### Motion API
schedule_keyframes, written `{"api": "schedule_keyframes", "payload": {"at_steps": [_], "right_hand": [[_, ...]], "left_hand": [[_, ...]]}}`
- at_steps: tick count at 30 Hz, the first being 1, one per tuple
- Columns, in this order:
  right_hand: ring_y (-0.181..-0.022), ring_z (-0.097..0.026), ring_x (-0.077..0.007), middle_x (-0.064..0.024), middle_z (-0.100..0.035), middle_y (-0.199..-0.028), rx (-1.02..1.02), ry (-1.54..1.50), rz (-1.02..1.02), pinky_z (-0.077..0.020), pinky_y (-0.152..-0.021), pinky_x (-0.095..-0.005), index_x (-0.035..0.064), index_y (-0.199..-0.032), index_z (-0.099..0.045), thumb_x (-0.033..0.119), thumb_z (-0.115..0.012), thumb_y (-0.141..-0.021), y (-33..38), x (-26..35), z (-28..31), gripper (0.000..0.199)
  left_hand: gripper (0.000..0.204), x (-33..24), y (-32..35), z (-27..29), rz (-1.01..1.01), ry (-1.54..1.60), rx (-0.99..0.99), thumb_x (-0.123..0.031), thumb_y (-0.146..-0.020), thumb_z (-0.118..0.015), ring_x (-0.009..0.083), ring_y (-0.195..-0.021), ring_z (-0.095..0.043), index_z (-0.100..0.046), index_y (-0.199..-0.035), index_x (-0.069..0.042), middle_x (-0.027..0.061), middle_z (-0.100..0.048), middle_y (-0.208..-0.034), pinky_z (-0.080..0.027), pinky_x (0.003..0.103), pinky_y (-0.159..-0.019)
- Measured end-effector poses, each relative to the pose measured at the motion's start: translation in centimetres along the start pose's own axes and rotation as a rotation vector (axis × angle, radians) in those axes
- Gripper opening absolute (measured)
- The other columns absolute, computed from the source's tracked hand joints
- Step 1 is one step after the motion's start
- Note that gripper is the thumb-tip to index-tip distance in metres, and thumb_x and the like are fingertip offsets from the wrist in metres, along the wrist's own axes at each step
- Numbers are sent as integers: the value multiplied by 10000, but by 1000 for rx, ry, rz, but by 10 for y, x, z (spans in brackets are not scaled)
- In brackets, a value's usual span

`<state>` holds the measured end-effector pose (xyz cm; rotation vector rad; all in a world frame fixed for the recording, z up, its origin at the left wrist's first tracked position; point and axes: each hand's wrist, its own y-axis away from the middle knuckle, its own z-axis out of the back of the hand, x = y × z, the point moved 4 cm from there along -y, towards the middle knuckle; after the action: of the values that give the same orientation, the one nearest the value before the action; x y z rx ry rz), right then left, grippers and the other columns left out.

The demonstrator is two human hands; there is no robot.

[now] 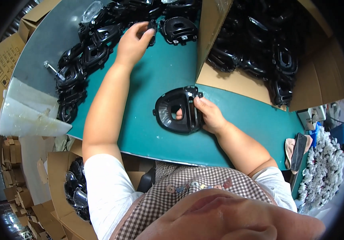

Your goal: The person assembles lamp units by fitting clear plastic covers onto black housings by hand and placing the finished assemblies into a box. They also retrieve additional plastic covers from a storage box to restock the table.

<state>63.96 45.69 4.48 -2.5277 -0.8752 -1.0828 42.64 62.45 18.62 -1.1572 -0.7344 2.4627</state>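
Note:
My right hand (210, 114) grips a glossy black plastic housing (164, 105) above the green tabletop. Its thumb lies on the slotted right edge, and a fingertip shows through the oval opening. At the far side of the table, my left hand (134, 43) is closed on a smaller-looking black plastic part (152, 33), seen nearly edge-on and partly covered by the fingers. Just right of that hand, another black housing (178, 30) lies on the table with small clips along its near edge.
Similar black parts (96, 55) line the table's far and left edges. An open cardboard box (236, 85) full of them stands at the right. A dark phone-like object (298, 152) rests by the right edge, and another carton (58, 172) with parts sits below left.

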Motion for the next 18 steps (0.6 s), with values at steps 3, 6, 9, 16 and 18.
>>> {"api": "schedule_keyframes", "payload": {"at_steps": [3, 6, 9, 16, 18], "right_hand": [[-1002, -676, -250, -162, -684, -1075, 7, -49, -36, -551, -915, -384, -46, -1251, -536, 409, -452, -1042, -1, 0, -1, 508], [-1015, -675, -247, -162, -684, -1086, 4, -119, -74, -550, -923, -381, -50, -1260, -536, 401, -444, -1046, 3, 2, 1, 508], [-1027, -675, -245, -163, -684, -1098, 46, -137, -83, -551, -922, -369, -50, -1270, -528, 390, -456, -1044, 4, -2, 1, 500], [-1018, -680, -236, -148, -686, -1092, 19, -163, -122, -554, -914, -356, -36, -1276, -529, 353, -466, -1048, 4, -3, 5, 455], [-1020, -680, -249, -160, -685, -1092, 26, -163, -116, -561, -914, -371, -38, -1253, -544, 348, -470, -1047, 2, -2, 6, 444]], "left_hand": [[554, 8, -65, -45, -124, -188, 49, -412, -862, -691, 270, -1069, -652, -613, -1280, -56, 158, -676, -1163, -515, 370, -917], [560, 15, -126, -102, -226, -415, -4, -402, -855, -683, 341, -1177, -590, -599, -1309, -85, 175, -636, -1246, -473, 445, -1007], [547, 38, -168, -144, -277, -574, -36, -379, -877, -659, 361, -1174, -594, -575, -1342, -105, 183, -643, -1240, -434, 456, -1048], [282, 53, -175, -163, -52, -909, 163, -365, -906, -631, 279, -1066, -645, -718, -1100, -180, 65, -703, -1078, -473, 463, -895], [251, 49, -159, -150, -147, -826, 104, -351, -898, -634, 293, -972, -670, -739, -1023, -160, 76, -714, -1006, -488, 449, -857]]}}
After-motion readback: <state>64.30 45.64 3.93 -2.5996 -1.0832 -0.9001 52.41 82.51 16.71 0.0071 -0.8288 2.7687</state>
